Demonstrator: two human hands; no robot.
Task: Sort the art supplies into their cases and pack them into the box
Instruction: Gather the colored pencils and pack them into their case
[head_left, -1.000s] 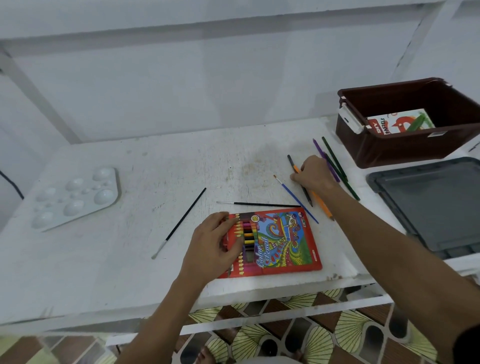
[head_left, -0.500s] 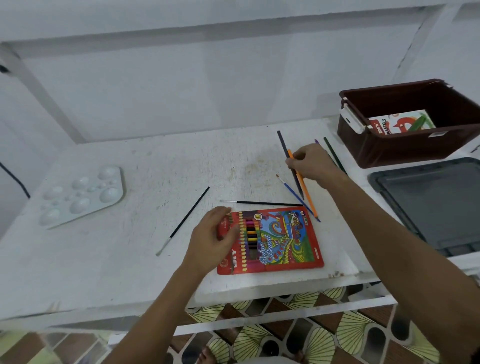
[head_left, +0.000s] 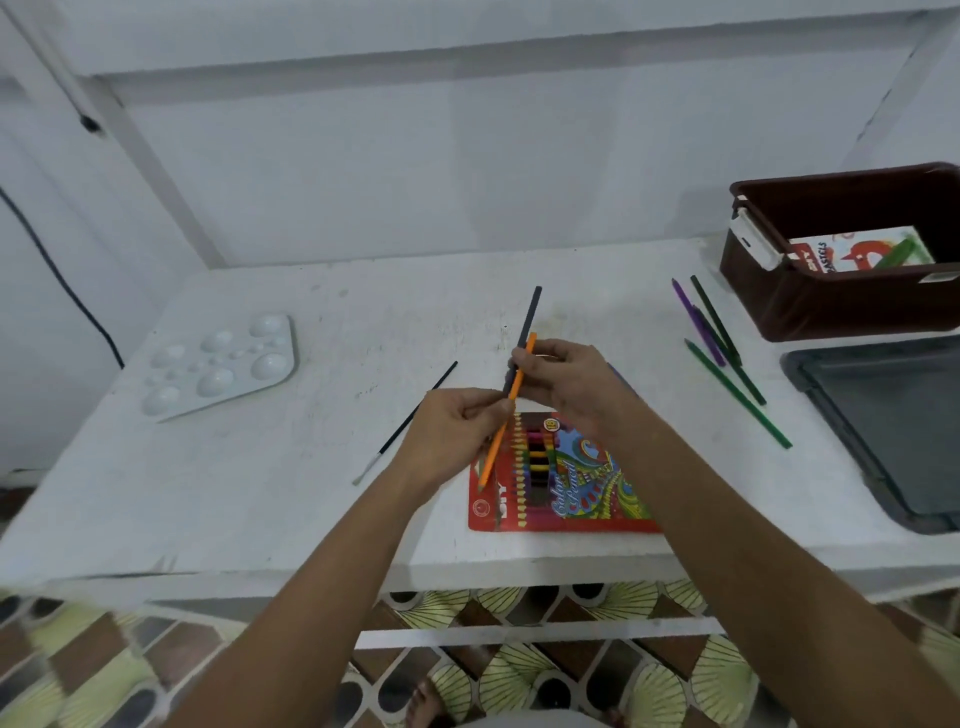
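"Color Pencil" on red case (head_left: 563, 493); "PASTELS" on box-held pack (head_left: 857, 252).

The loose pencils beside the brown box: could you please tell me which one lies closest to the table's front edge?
The light green pencil; its tip reaches farther forward than the purple and dark green ones.

Single head-worn wide-angle view, looking forward and down from close above the white surface (head_left: 260, 493); hands (head_left: 519, 410) near centre, brown box (head_left: 841, 306) at 2 o'clock, tiled floor (head_left: 571, 675) at 6 o'clock
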